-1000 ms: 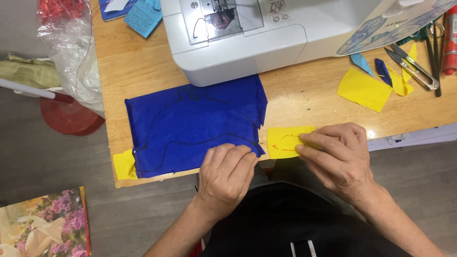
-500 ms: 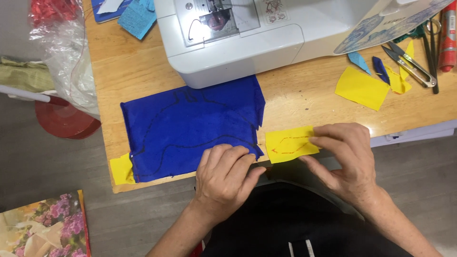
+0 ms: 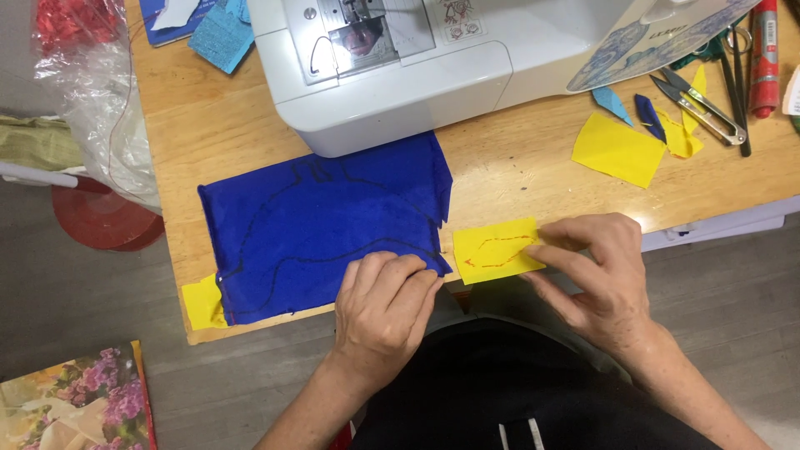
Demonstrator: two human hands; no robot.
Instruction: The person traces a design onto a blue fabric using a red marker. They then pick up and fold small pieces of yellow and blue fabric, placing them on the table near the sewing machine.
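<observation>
A blue felt sheet with a dark drawn outline lies flat on the wooden table, in front of the white sewing machine. My left hand rests with curled fingers on the sheet's near right corner, pressing it down. A small yellow felt piece with a red drawn shape lies just right of the blue sheet. My right hand pinches its right edge between thumb and fingers. Another yellow scrap pokes out under the blue sheet's near left corner.
Yellow and blue felt scraps, thread snips and a red marker lie at the table's right. A clear plastic bag hangs off the left edge. A red round stool and a floral box sit on the floor.
My right hand has slid from over the yellow piece to its right edge, uncovering the red drawn shape. My left hand stays on the blue sheet's corner.
</observation>
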